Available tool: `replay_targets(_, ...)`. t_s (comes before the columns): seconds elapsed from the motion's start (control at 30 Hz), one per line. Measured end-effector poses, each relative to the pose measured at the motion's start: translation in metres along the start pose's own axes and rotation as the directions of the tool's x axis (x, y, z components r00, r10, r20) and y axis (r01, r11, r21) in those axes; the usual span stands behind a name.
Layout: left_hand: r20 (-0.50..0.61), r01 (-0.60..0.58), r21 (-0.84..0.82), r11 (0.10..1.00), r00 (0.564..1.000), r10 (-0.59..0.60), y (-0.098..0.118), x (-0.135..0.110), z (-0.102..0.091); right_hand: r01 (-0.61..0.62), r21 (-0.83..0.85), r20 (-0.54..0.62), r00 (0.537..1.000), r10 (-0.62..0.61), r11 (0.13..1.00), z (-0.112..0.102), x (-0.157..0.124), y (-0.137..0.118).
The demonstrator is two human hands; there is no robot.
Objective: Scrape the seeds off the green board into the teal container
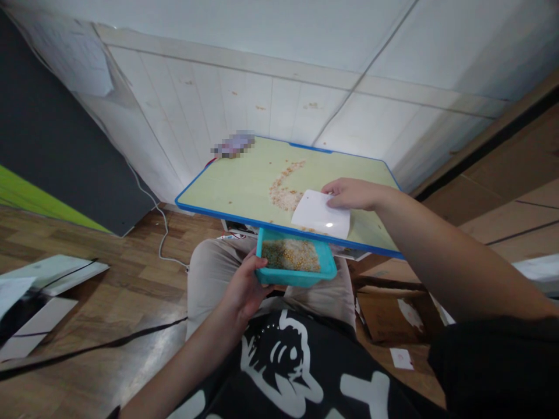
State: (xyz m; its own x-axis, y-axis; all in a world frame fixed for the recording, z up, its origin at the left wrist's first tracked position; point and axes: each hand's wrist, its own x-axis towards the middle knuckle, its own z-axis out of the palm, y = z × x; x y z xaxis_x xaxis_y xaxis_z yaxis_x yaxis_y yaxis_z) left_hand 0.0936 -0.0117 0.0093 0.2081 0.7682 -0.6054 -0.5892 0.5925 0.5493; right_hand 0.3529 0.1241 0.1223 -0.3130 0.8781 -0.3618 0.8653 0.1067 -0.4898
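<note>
My left hand (248, 282) grips the left end of a turquoise plastic container (301, 277), held above my lap just under the table's front edge. Inside it lie mixed grains (290, 255), greenish at the left, pale and yellow toward the right. Over the tabletop, my right hand (349, 194) pinches a white flexible sheet (321, 214) by its upper right side, thumb on top. The sheet's lower edge reaches the table's front edge, close above the container. Left of the sheet, a curved streak of pale and yellow grains (283, 195) lies on the table.
The yellow-green table (227, 183) has a blue rim and stands against a white panelled wall (244, 93). A blurred-out object (236, 144) sits at its back left corner. Cardboard boxes (393, 314) stand at the right; a white cable (165, 233) runs down to the wooden floor.
</note>
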Motion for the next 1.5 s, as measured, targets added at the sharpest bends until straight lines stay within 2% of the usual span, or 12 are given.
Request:
replay_targets(0.27,-0.044,-0.006,0.014,1.0,0.999,0.007,0.001,-0.001,0.002,0.015,-0.067,0.041,0.999,-0.012,0.998,-0.001,-0.003,-0.015)
replay_targets(0.43,0.03,-0.025,0.017,1.0,0.999,0.024,0.001,0.0,0.001,0.122,-0.148,0.078,0.991,-0.112,0.981,0.006,-0.009,-0.024)
replay_targets(0.53,0.018,-0.017,0.007,1.0,1.0,0.017,0.002,-0.001,0.001,0.161,-0.174,0.006,0.987,-0.163,0.971,0.004,-0.015,-0.028)
replay_targets(0.7,-0.026,-0.024,0.007,1.0,0.999,0.024,0.005,-0.003,-0.003,0.1,-0.17,-0.218,0.966,-0.136,0.98,-0.015,-0.016,-0.028)
replay_targets(0.87,-0.046,-0.063,0.02,0.998,0.997,0.064,0.01,-0.002,-0.014,0.084,-0.213,-0.223,0.966,-0.132,0.973,-0.015,0.002,-0.036)
replay_targets(1.0,-0.114,-0.093,0.015,0.996,0.989,0.094,0.015,0.001,-0.028,0.143,-0.264,-0.243,0.947,-0.209,0.954,-0.004,0.026,-0.059)
replay_targets(1.17,-0.166,-0.14,0.013,0.99,0.976,0.141,0.024,0.003,-0.044,0.241,-0.368,-0.272,0.896,-0.351,0.898,0.009,0.06,-0.109)
replay_targets(1.3,-0.191,-0.173,0.006,0.985,0.966,0.171,0.03,0.0,-0.05,0.323,-0.455,-0.21,0.867,-0.453,0.83,0.023,0.081,-0.145)
replay_targets(1.4,-0.201,-0.183,-0.004,0.983,0.963,0.179,0.031,-0.002,-0.053,0.326,-0.509,-0.154,0.876,-0.457,0.797,0.035,0.086,-0.157)
replay_targets(1.5,-0.187,-0.187,0.007,0.982,0.965,0.185,0.03,-0.001,-0.058,0.309,-0.549,-0.132,0.885,-0.446,0.776,0.042,0.081,-0.155)
